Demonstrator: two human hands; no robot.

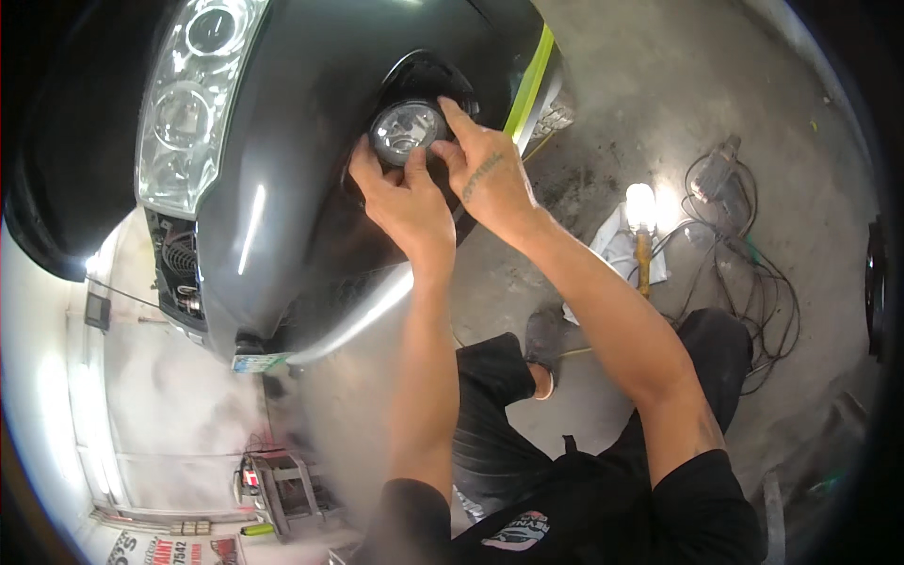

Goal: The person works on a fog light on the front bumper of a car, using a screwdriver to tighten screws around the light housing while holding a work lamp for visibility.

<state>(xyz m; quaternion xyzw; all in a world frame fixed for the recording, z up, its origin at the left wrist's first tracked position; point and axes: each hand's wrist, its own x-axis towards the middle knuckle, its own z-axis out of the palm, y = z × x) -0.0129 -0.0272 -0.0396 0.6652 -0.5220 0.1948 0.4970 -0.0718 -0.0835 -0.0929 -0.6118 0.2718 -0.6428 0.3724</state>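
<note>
A round fog lamp point(403, 124) with a clear lens sits at a dark recess in the glossy black bumper point(273, 104). My left hand point(405, 207) grips the lamp from the lower left, fingers curled at its side and thumb at its lower edge. My right hand point(490, 179) holds it from the right, with the index finger up at the rim and the thumb lower beside the lens. The backs of my hands hide part of the recess. A headlight point(184, 122) is to the left, and a yellow-green strip point(527, 85) runs along the bumper's right side.
A lit work lamp point(641, 212) with a yellow handle rests on a pale cloth point(612, 240) on the concrete floor point(716, 75). Tangled cables point(772, 292) lie to its right. My legs are below the bumper, and a metal stand point(287, 485) is at lower left.
</note>
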